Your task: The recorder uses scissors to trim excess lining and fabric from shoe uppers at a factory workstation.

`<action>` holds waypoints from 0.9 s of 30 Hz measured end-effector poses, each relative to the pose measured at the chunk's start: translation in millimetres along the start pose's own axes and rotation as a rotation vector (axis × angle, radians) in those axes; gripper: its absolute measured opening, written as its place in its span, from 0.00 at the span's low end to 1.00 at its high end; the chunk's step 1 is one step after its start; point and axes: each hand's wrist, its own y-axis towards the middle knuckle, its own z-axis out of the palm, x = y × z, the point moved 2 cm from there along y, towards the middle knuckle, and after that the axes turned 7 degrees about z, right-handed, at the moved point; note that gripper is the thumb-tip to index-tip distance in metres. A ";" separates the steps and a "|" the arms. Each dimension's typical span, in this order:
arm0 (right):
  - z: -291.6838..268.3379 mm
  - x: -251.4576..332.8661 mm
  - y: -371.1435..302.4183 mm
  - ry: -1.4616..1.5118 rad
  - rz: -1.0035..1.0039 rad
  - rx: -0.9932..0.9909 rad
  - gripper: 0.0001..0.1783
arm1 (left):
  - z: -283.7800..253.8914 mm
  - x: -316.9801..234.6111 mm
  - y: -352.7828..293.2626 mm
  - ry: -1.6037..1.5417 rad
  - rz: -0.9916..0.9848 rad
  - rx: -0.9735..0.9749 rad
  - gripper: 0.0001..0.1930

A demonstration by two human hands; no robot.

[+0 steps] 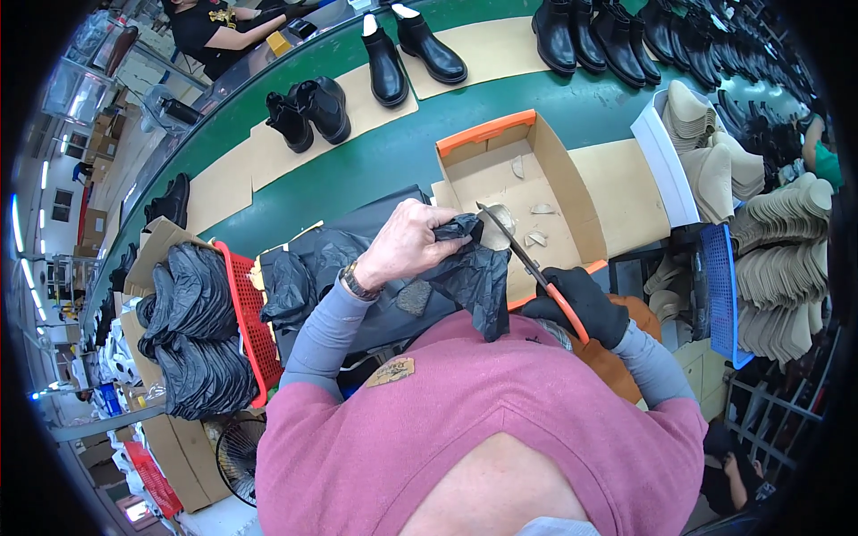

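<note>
My bare left hand (413,239) pinches the gathered edge of a crumpled black plastic bag (478,284), which hangs down in front of my chest. A rounded beige piece of board (497,234) sticks out at its right end. In my gloved right hand (592,305) is a pair of scissors (527,261) with orange handles, the blades pointing up and left across the beige piece. Whether the blades are closed on it, I cannot tell. Below the blades stands an open cardboard box (565,170) with orange ends, with several small beige scraps (542,209) inside.
Black boots (431,49) line the green table (375,143) on cardboard sheets. Left, a red basket (243,313) stands beside stacked black-wrapped pieces (201,330). Right are a white bin (663,156) and a blue basket (720,290) near stacked beige insoles (779,259). Another person (214,36) works at far left.
</note>
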 end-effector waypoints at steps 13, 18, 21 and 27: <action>-8.0 8.4 6.9 0.266 -0.049 0.259 0.34 | -7.1 -8.0 1.8 -0.045 0.024 0.056 0.08; -9.9 12.3 11.0 0.080 -0.106 0.063 0.18 | -10.2 -9.7 1.1 0.089 0.105 0.020 0.09; -8.2 11.8 11.2 0.044 -0.259 0.049 0.18 | -9.8 -8.1 2.1 0.013 0.075 0.043 0.09; -2.9 8.2 8.2 0.012 -0.238 0.033 0.15 | -5.3 1.3 3.7 -0.220 -0.102 0.117 0.08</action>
